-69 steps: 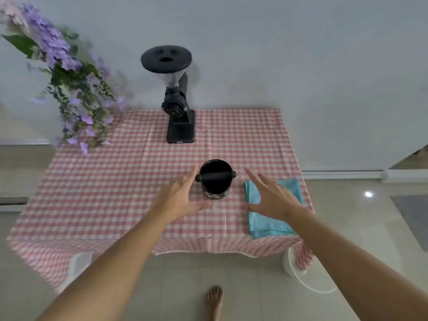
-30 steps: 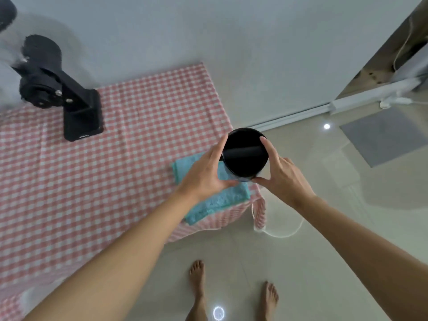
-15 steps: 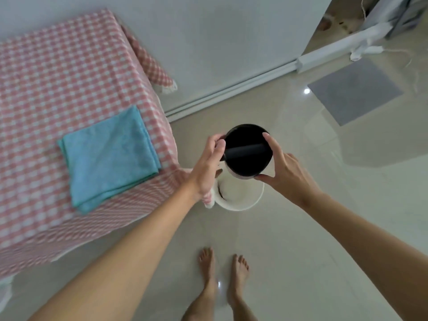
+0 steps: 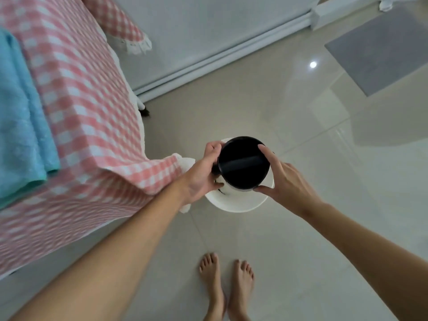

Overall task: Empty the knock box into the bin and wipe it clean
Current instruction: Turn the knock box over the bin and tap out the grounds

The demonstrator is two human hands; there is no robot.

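**Black knock box held over the white bin**

Black and round, the knock box (image 4: 243,166) sits upright between my two hands, its open mouth facing up at me, directly above the white bin (image 4: 236,202) on the floor. My left hand (image 4: 203,174) wraps its left side, fingers curled round the wall and over a dark knob where the bar ends; my right hand (image 4: 281,179) grips the other side, one fingertip hooked on the far rim and the thumb pressed under the near edge. Both hands are closed on it.

The bar (image 4: 240,162) crossing the inside is only a faint grey band. Below it everything is black, so I cannot tell whether any grounds lie in there. The outer wall is almost wholly hidden by the rim and my fingers.

Of the bin I see just the near curve of its rim and a slice of pale interior; the knock box and my hands cover the rest, and some small dark marks by my left palm are too small to read.

To my left, the pink checked tablecloth (image 4: 76,107) hangs off the table corner, blurred towards the bottom, its hem touching my left wrist. A blue cloth (image 4: 20,126) lies on it, cut off by the frame edge. My bare feet (image 4: 227,288) stand on the glossy pale tiles (image 4: 324,228), heels out of frame. A grey mat (image 4: 379,47) lies far right, partly cropped.
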